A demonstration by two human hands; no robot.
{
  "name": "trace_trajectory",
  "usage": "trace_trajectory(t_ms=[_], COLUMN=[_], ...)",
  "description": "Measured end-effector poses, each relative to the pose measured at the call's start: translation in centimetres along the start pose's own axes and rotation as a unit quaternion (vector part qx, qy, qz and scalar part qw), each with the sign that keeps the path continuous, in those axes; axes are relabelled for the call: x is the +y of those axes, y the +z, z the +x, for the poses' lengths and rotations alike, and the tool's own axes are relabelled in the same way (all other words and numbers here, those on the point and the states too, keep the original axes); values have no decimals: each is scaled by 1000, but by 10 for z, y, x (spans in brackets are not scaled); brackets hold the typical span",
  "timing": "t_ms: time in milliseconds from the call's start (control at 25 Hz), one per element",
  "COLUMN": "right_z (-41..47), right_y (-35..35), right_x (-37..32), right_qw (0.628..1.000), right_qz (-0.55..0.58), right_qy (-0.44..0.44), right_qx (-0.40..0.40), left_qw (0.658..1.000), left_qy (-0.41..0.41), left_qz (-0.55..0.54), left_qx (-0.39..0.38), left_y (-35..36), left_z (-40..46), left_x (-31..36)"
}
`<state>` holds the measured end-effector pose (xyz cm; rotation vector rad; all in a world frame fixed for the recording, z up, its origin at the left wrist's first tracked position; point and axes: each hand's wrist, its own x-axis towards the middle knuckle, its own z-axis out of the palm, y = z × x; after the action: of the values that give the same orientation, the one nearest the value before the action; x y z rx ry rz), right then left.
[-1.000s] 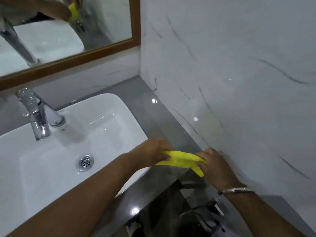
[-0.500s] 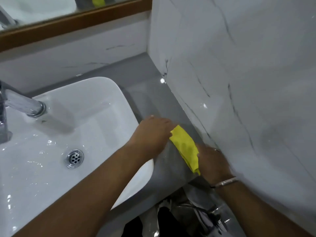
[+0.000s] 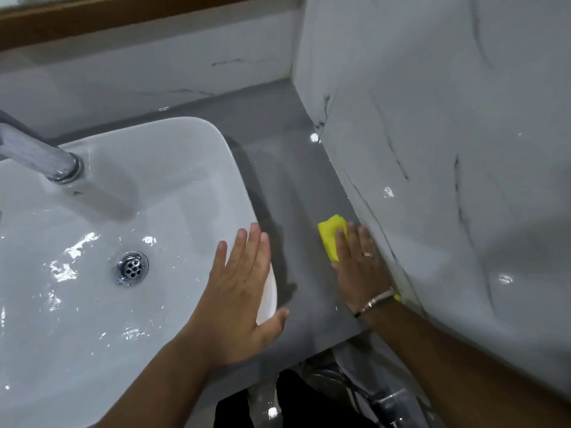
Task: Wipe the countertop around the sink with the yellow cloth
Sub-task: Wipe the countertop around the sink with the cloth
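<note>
The yellow cloth (image 3: 330, 236) lies folded on the grey countertop (image 3: 287, 168), right of the white sink (image 3: 154, 168). My right hand (image 3: 360, 267) presses flat on the cloth, close to the marble side wall; most of the cloth is hidden under the palm, and a small yellow tip shows by the wrist. My left hand (image 3: 239, 288) rests flat with fingers spread on the sink's right rim and holds nothing.
A chrome tap (image 3: 40, 156) juts over the wet sink basin from the left, above the drain (image 3: 133, 268). The marble side wall (image 3: 448, 180) bounds the narrow countertop strip on the right. A wooden mirror frame (image 3: 123, 17) runs along the back wall. Chrome pipes show below the counter's front edge.
My left hand let go of the cloth and moved onto the sink rim. My right hand laid the cloth flat on the countertop and pressed down on it. The view tilted down.
</note>
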<state>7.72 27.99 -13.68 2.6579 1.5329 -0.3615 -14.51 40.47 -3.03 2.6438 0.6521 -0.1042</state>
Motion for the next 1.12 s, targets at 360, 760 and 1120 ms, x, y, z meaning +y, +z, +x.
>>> trace_trajectory(t_ms=[360, 760, 1120], right_z=[77, 132, -9], right_y=[-12, -20, 18], right_x=[-65, -51, -13], right_qw=[979, 990, 959], right_qz=[75, 44, 26], right_qy=[-189, -134, -282], right_qx=[-12, 25, -6], left_qw=[998, 996, 998], left_qy=[9, 25, 22], left_qz=[-63, -84, -64], left_qx=[6, 17, 18], left_y=[8, 8, 7], left_z=[6, 5, 3], left_x=[-3, -6, -5])
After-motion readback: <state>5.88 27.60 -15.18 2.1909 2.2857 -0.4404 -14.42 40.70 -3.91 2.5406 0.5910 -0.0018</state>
